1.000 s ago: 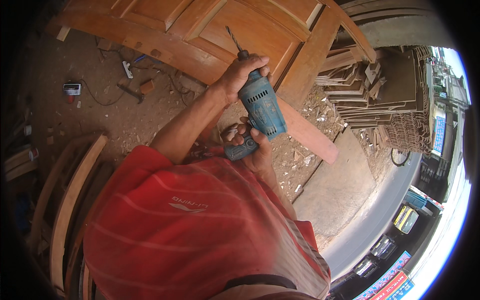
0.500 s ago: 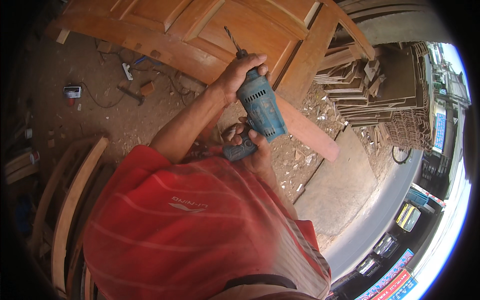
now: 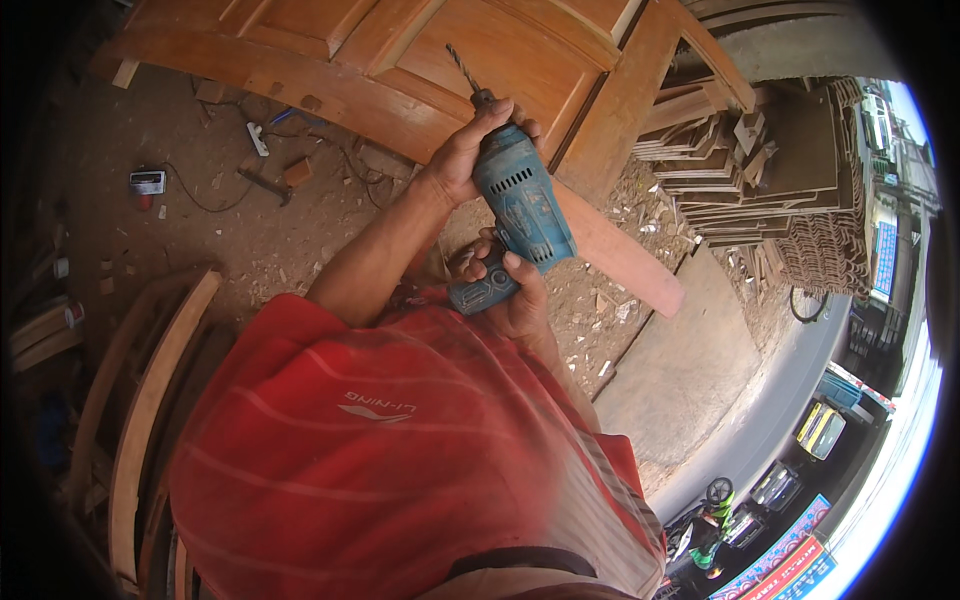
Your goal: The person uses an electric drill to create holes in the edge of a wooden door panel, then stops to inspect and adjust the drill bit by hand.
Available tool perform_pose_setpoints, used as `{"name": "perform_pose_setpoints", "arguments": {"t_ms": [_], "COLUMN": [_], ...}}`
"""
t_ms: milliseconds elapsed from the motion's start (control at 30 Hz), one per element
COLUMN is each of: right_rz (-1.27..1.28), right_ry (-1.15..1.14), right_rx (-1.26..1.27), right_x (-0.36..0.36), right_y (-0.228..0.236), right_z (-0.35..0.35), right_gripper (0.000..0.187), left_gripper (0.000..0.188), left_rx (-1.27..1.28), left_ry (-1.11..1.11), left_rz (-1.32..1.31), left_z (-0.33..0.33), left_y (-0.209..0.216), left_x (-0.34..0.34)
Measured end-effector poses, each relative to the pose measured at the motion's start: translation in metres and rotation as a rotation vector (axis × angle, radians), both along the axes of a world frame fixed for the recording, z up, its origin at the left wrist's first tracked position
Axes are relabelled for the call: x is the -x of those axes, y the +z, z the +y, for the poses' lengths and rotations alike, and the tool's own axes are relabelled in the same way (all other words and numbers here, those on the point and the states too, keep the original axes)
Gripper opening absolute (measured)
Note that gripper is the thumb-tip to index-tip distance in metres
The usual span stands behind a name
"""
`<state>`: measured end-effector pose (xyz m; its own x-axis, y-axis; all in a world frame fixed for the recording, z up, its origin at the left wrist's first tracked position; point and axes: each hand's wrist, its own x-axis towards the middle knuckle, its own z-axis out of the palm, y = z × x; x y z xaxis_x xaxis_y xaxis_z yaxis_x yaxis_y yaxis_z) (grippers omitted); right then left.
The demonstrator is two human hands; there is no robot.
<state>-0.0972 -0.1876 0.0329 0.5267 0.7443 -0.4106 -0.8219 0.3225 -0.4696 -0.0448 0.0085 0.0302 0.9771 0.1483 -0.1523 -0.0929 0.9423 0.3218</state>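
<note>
A blue, dusty power drill [image 3: 525,205] is held up in front of my red shirt, its twist bit [image 3: 460,66] pointing up and away to the left. My left hand [image 3: 462,160] is closed around the drill's front end, just behind the chuck [image 3: 483,98]. Lower down, my right hand [image 3: 522,297] grips the drill's handle [image 3: 482,288], its thumb lying along the back of the tool. Beyond the bit lies a brown panelled wooden door [image 3: 480,80]; whether the bit touches it is not plain, but it looks apart.
On the dirt floor to the left lie a hammer [image 3: 264,186], a wood block [image 3: 298,172] and a small box [image 3: 147,182] near a cable. Curved wood pieces [image 3: 150,410] lean at lower left. A pink-brown board [image 3: 625,262] and stacked wood panels [image 3: 740,180] are at right, beside a road [image 3: 770,390].
The drill and both hands have shifted very slightly, with the grip unchanged. A green motorbike has come into sight on the road at lower right.
</note>
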Motion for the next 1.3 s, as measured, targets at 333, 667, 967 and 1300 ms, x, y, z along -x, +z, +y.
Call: {"name": "perform_pose_setpoints", "arguments": {"t_ms": [333, 667, 967, 1300], "right_rz": [-0.02, -0.101, -0.109, -0.053], "right_ry": [0.103, 0.182, 0.15, 0.077], "right_rx": [-0.191, -0.364, -0.35, -0.117], "right_x": [-0.003, -0.008, -0.001, 0.001], "right_y": [0.009, -0.013, -0.006, 0.026], "right_z": [0.003, -0.001, 0.0, 0.004], "right_gripper": [0.076, 0.1, 0.098, 0.075], "left_gripper": [0.036, 0.034, 0.033, 0.038], "left_rx": [0.055, 0.065, 0.1, 0.065], "left_ry": [-0.214, -0.248, -0.278, -0.194], "left_rz": [-0.296, -0.377, -0.395, -0.273], "left_z": [0.011, 0.007, 0.007, 0.007], "left_y": [-0.012, -0.001, -0.006, -0.009], "left_x": [-0.012, -0.011, -0.016, -0.01]}}
